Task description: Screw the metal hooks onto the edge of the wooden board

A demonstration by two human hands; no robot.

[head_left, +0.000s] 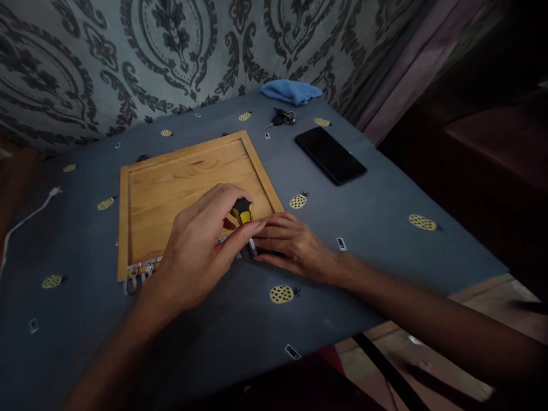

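Nearest, the left hand (197,245) pinches a yellow-and-black handle (244,210) at the near edge of the wooden panel (171,197); the right hand (295,245), its grip unclear, covers the near right corner, apparently steadying it.

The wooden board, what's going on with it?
Someone's left hand is gripping a tool with a yellow-and-black handle over the near edge of the wooden board. Their right hand is at its near right corner. Metal fittings sit at the near left corner. The phone lies apart, to the right.
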